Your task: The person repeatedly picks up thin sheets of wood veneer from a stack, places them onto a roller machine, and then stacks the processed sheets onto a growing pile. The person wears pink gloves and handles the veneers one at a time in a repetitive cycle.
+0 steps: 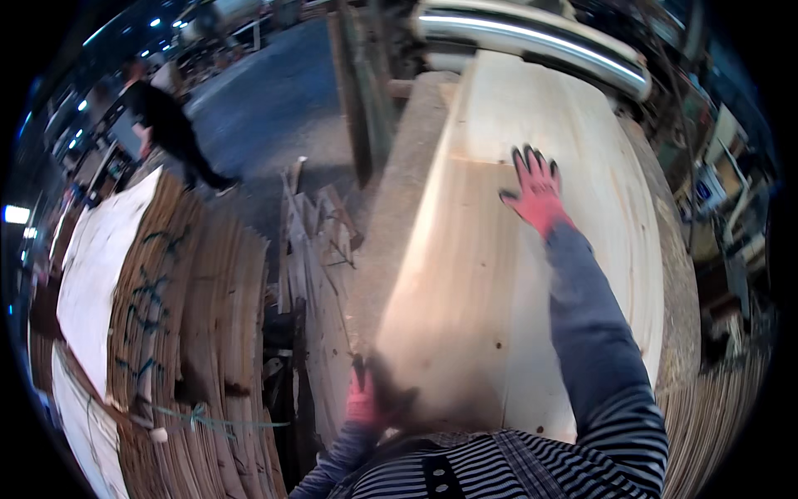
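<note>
My right hand (539,193), in a red glove with black fingertips, lies with fingers spread on pale wood veneer (607,195). It rests close to the seam where this veneer meets a slightly darker veneer piece (453,274). In a matching glove, my left hand (366,401) is at the darker piece's near left edge, fingers stretched forward and thumb apart. Whether it touches the sheet I cannot tell, as shadow and blur cover that corner. The veneer's far end reaches a long, shiny metal roller (532,43).
A worn tabletop (391,224) lies under the veneer. Left of it are wood scraps (312,241) and a tall stack of veneer sheets (154,308) with green ties. Another veneer stack (715,416) stands at near right. A person in dark clothes (166,121) is at far left.
</note>
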### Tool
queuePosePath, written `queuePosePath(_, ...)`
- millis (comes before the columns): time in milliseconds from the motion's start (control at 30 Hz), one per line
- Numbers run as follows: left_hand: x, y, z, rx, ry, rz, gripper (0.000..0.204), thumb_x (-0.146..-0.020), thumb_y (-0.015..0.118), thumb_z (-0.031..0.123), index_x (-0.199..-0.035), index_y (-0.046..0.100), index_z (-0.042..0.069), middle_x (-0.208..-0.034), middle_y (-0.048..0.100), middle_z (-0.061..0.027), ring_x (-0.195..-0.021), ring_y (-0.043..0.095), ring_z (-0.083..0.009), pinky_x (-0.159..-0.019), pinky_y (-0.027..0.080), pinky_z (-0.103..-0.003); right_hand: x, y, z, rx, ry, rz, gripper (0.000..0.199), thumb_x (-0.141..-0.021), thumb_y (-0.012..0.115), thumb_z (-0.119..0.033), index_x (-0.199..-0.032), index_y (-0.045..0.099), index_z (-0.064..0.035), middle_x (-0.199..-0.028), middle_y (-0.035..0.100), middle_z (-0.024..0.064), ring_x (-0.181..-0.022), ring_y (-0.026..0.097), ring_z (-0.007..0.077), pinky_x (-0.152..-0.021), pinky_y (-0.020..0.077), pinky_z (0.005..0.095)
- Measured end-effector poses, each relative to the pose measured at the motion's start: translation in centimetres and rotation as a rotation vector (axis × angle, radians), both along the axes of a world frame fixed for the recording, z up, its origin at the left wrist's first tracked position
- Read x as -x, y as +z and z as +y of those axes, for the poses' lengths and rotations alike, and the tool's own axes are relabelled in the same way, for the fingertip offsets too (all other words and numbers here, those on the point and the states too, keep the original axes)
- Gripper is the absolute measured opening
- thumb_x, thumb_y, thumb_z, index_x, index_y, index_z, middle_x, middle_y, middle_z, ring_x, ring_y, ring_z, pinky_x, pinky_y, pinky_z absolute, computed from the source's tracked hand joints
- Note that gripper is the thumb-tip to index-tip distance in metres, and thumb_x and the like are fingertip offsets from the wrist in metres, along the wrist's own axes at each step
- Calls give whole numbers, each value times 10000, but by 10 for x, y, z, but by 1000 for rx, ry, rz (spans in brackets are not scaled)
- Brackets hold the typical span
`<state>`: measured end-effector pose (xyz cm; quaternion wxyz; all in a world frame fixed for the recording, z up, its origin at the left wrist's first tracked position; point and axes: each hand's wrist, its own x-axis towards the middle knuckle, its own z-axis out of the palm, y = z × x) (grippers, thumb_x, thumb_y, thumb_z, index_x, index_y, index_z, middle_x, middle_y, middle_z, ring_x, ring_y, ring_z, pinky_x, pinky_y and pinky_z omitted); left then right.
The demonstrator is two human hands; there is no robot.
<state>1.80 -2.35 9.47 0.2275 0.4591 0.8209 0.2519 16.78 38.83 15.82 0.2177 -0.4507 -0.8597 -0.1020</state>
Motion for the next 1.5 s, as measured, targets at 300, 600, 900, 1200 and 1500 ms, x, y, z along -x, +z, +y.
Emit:
queuePosePath(300,52,-35,28,-7,-97,-72,610,-639,669,404,-1107,490,55,-1059,515,-183,-990,493,-327,-844,413,-379,-196,-9,-261,523,-440,-16,861,-636,669,-364,-1289,249,9,-1330,258,201,-1243,214,334,-1039,133,423)
queuePosePath(600,57,8,18,-327,-321,-974,441,-808,492,-15,-1226,357,22,-1138,483,-97,-1018,484,-184,-861,411,-282,-184,-53,-339,496,-611,74,896,-630,683,-394,-1318,219,-57,-1326,201,267,-1239,149,420,-1023,125,462)
queuePosePath(900,43,-7,11,-185,-293,376,658,-727,591,347,-1265,338,64,-1225,379,-229,-1092,411,-311,-926,324,-393,-115,-39,-392,614,-261,-67,972,-530,723,-469,-1304,271,-93,-1291,222,253,-1205,169,453,-999,153,500)
queuePosePath(1200,64,-50,23,-314,-174,-814,436,-760,571,-4,-1168,419,-28,-1133,510,-119,-1046,480,-185,-890,376,-255,-67,-42,-395,468,189,-18,809,-622,626,-498,-1223,370,-20,-1133,370,212,-1121,277,427,-986,107,570)
queuePosePath(1500,45,56,39,-547,-316,-617,487,-730,606,3,-1172,405,-24,-1124,495,-108,-1032,480,-178,-873,387,-293,-91,-25,-369,454,269,-166,712,-683,580,-361,-1287,309,-99,-1254,333,156,-1214,249,323,-1009,105,530)
